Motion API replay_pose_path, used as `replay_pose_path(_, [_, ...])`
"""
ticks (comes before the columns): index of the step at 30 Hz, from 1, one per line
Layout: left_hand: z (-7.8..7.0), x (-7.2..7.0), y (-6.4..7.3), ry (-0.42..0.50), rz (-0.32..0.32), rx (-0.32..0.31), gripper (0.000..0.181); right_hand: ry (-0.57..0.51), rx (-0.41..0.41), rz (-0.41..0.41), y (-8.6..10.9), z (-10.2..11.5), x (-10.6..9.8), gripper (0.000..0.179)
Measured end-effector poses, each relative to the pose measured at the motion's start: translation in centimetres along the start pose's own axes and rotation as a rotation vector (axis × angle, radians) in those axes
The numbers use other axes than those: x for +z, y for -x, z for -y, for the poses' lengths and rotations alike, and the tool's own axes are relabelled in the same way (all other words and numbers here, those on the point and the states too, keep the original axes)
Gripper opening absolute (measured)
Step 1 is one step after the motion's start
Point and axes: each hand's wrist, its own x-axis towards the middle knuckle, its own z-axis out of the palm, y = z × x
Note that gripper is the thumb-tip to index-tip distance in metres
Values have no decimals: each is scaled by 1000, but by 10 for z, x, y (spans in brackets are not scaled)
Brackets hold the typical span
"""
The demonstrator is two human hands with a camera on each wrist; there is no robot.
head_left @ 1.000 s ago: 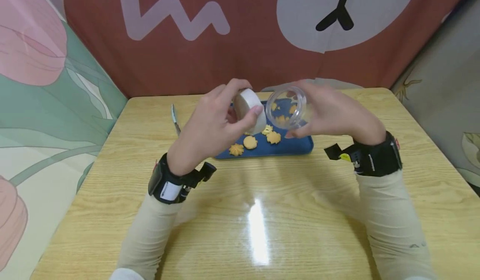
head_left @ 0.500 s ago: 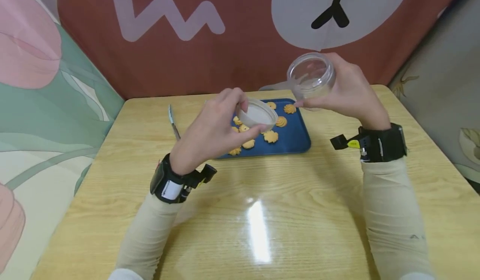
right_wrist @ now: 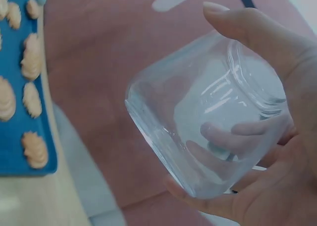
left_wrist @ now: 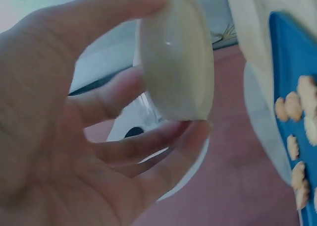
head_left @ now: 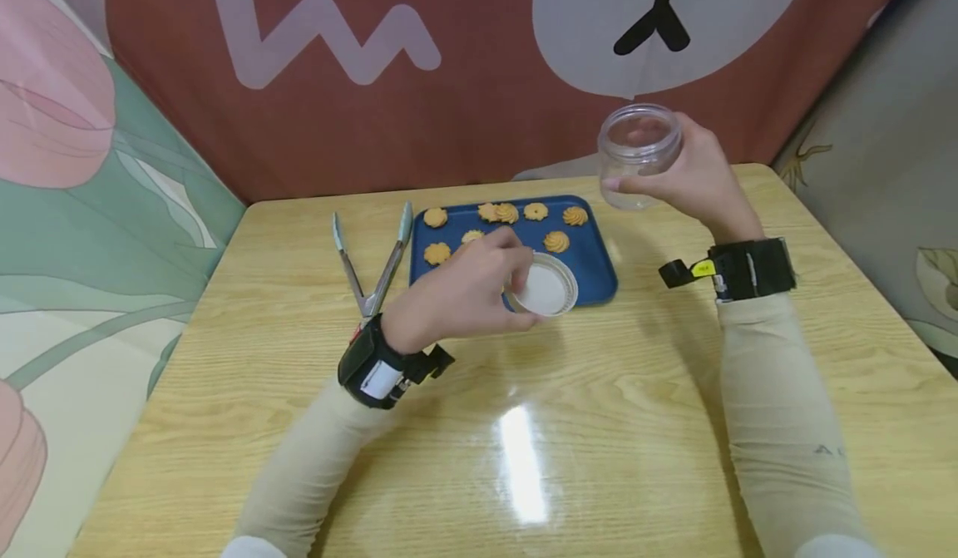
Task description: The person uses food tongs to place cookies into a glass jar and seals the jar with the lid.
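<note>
My left hand point(head_left: 479, 288) grips a white round lid point(head_left: 549, 286) by its rim, its inner side turned up, over the front of the blue tray. In the left wrist view the fingers and thumb curl round the lid point(left_wrist: 176, 57). At the right my right hand point(head_left: 702, 180) holds a clear jar point(head_left: 636, 155), mouth up and uncovered, above the table's back edge. Nothing shows inside the jar point(right_wrist: 193, 117) in the right wrist view. Several cookies point(head_left: 556, 242) lie on the tray point(head_left: 591, 271); my left hand hides part of it.
Metal tongs point(head_left: 385, 275) with pale blue tips lie spread on the wooden table point(head_left: 584, 425), left of the tray. Behind the table hangs a reddish-brown cloth point(head_left: 374, 134) with a printed bear muzzle.
The jar moved up, right and away from the lid, and now stands more upright. My left hand moved right and down with the lid, whose inside turned upward. More of the tongs shows.
</note>
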Motion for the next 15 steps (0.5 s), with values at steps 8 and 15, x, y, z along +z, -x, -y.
replay_pose_path(8, [0, 30, -3, 71, 213, -68, 83, -99, 52, 21, -1, -36, 7, 77])
replay_pose_path(15, [1, 44, 1, 26, 419, -95, 81, -224, 154, -21, 2, -64, 13, 75])
